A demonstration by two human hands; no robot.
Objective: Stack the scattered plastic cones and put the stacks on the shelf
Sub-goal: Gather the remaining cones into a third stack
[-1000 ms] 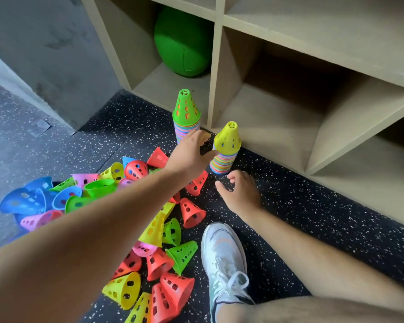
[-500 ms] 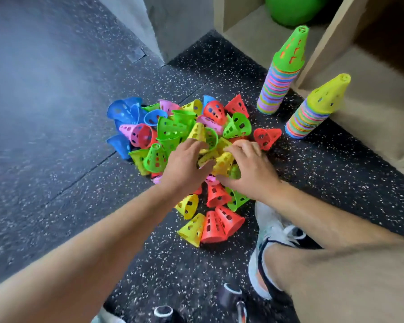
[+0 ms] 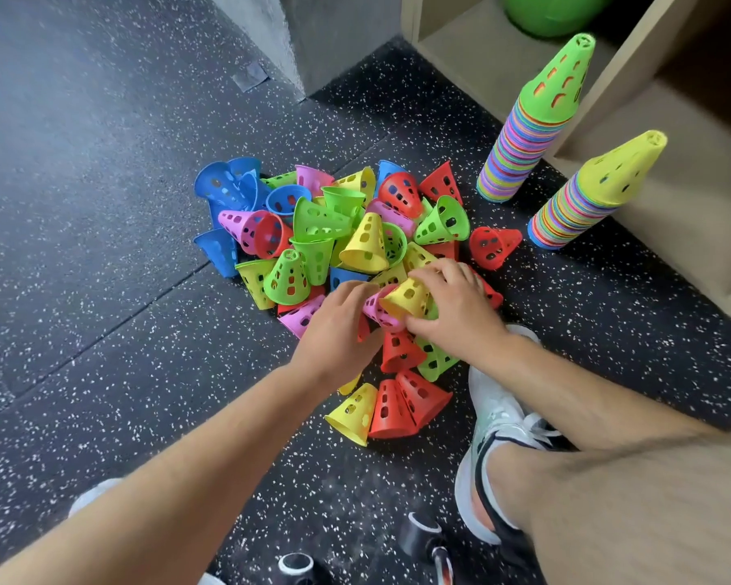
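At pile [image 3: 334, 230] 5 o'clock edge: my right hand [image 3: 452, 314] fingers curl round yellow cone [image 3: 406, 295]; left hand [image 3: 338, 327] grips pink cone [image 3: 376, 312], seemingly for nesting. Two stacks [image 3: 524, 141] 2 o'clock, floor [image 3: 102, 204] beside shelf [image 3: 452, 48], unshelved.

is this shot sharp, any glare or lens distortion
Head view: the loose cones are sharp and evenly lit, without glare; the wide lens likely makes the green-topped stack and yellow-topped stack seem to lean right; the floor at upper left looks soft.

White sneaker [image 3: 492, 409], black collar [image 3: 482, 472], white laces [image 3: 539, 428]
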